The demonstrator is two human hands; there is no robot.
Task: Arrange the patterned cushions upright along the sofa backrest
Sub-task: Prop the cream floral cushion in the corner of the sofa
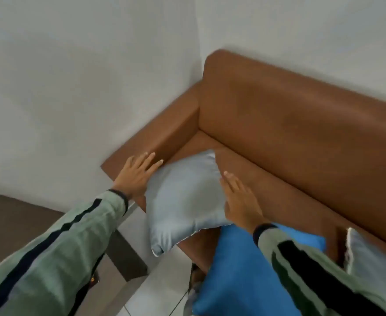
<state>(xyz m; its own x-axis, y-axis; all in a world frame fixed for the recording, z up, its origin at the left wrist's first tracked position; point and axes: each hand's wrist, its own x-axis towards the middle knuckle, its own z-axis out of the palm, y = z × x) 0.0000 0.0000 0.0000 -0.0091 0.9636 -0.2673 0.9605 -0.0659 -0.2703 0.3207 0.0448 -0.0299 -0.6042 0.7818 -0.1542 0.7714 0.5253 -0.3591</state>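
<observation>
A pale grey-blue cushion [183, 199] lies on the seat of the brown sofa [301, 124], next to the left armrest, its lower corner hanging past the seat's front edge. My left hand [137, 174] rests flat against the cushion's left side with fingers spread. My right hand [240, 199] lies flat on the cushion's right edge, fingers straight. A bright blue cushion [237, 274] lies below my right forearm. Part of another pale cushion [367, 258] shows at the right edge, leaning on the backrest.
White walls meet in a corner behind the sofa. A dark brown piece of furniture [16, 224] stands to the left of the armrest. Light floor tiles [160, 290] show in front of the sofa.
</observation>
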